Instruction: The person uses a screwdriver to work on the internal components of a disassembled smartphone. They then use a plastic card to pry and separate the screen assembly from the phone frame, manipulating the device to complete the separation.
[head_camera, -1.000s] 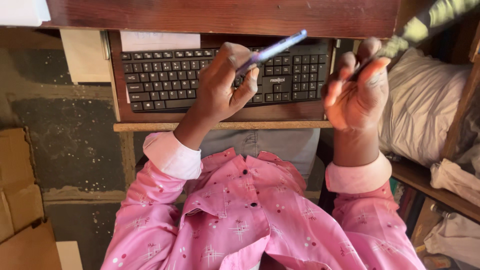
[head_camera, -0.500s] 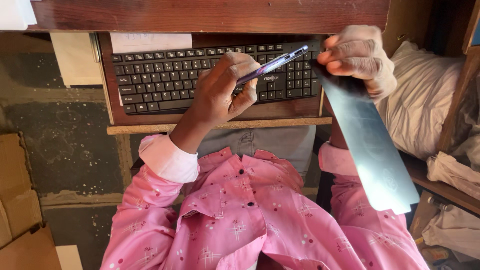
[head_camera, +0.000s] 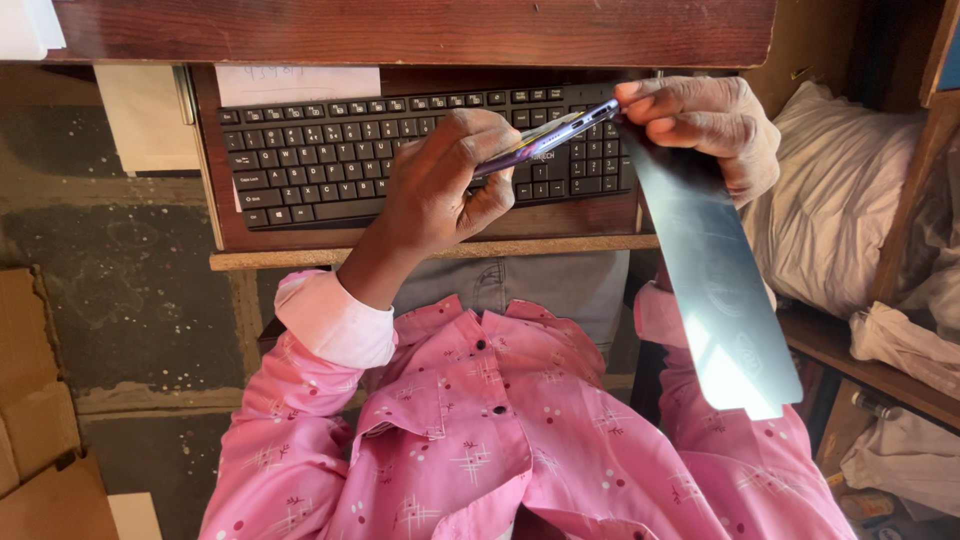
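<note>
My left hand (head_camera: 440, 185) grips a slim purple phone (head_camera: 560, 137), held edge-on above a black keyboard (head_camera: 330, 160). My right hand (head_camera: 705, 125) pinches the top of a long, shiny dark film sheet (head_camera: 715, 290) right at the phone's far end. The sheet hangs down toward my lap, over my pink sleeve. Both arms wear a pink patterned shirt with paler cuffs.
The keyboard lies on a pull-out wooden tray (head_camera: 420, 250) under a dark wooden desk top (head_camera: 420, 30). White cloth bundles (head_camera: 850, 200) sit on a shelf at the right. Cardboard boxes (head_camera: 40, 440) stand on the floor at the lower left.
My right hand moved from an open pose to the phone's end and now holds the film sheet, which has swung down slightly to the right. My left hand stays on the phone.
</note>
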